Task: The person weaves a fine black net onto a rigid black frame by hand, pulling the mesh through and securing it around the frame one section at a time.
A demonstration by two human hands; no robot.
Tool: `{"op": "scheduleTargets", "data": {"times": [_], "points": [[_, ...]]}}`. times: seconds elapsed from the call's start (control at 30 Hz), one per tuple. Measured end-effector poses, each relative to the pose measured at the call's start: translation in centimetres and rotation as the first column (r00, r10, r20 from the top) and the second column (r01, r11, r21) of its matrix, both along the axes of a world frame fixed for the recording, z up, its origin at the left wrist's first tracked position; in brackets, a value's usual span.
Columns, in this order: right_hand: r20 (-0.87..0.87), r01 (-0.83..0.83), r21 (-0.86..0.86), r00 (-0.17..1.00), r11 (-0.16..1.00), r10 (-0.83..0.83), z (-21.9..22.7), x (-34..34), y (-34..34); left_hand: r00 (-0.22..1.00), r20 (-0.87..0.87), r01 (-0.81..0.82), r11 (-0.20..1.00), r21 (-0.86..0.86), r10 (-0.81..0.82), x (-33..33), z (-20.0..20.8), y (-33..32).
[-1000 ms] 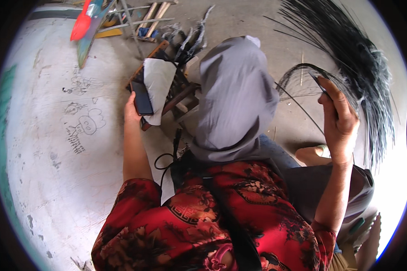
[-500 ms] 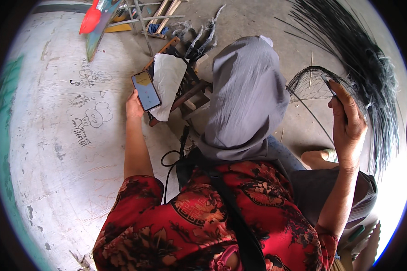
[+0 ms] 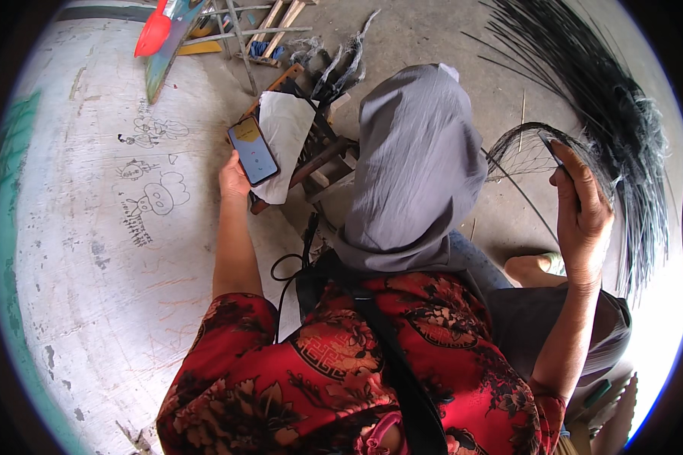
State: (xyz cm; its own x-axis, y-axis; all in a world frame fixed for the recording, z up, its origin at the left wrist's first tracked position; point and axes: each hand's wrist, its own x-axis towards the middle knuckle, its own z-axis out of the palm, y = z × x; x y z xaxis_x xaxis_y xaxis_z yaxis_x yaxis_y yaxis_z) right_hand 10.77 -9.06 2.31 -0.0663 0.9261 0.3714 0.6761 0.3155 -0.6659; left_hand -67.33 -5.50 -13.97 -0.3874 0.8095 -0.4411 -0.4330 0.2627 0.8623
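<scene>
My left hand (image 3: 234, 176) is closed around a smartphone (image 3: 253, 152) with a lit screen, beside a sheet of white cloth or paper (image 3: 286, 144). Out to the right, my right hand (image 3: 587, 208) is closed with a thin dark tool (image 3: 552, 150) between thumb and fingers; its narrow tip points up and left. Just beyond that tip arches an open black mesh (image 3: 517, 152) of thin strands. The rest of the tool and part of the mesh are hidden by my hand. Grey cloth (image 3: 413, 159) covers the middle of the view.
A large bundle of black strands (image 3: 622, 114) lies on the concrete floor at far right. Dark wooden frame pieces (image 3: 322, 159) stand beside the white sheet. A drawn-on white wall (image 3: 91, 250) rises at left, with a red plastic object (image 3: 153, 34) near its top.
My left hand and the phone have shifted a little to the right, toward the white sheet. The mesh's arch sits slightly lower, and my right hand has dipped a little, still gripping the tool.
</scene>
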Motion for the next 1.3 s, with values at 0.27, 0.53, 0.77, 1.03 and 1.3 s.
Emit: {"op": "scheduleTargets", "data": {"times": [0.27, 0.53, 0.77, 1.03, 1.3], "points": [[-0.043, -0.037, 0.007, 0.998, 0.999, 0.038, -0.5, -0.3, 0.0, 0.746, -0.660, -0.219, 0.968, -0.124, 0.084, -4.7, -4.7, -1.3], [0.004, -0.001, 0.018, 1.000, 1.000, 0.001, 0.0, -0.5, -0.4, -0.191, -0.974, -0.028, 0.993, -0.116, -0.119, 3.3, -4.6, -5.2], [0.013, -0.021, 0.030, 1.000, 0.999, 0.020, -0.9, -0.5, -0.4, -0.442, -0.884, -0.035, 0.988, -0.153, -0.153, 4.7, -3.3, -7.4], [0.008, -0.026, 0.043, 1.000, 0.999, 0.026, -0.4, -1.2, -0.6, -0.454, -0.877, -0.039, 0.986, -0.160, -0.160, 5.4, -3.3, -8.4], [0.008, -0.031, 0.007, 0.999, 0.999, 0.031, -1.1, -1.5, -0.9, -0.545, -0.830, 0.050, 0.983, -0.178, -0.122, 7.9, -0.4, -8.5]]}}
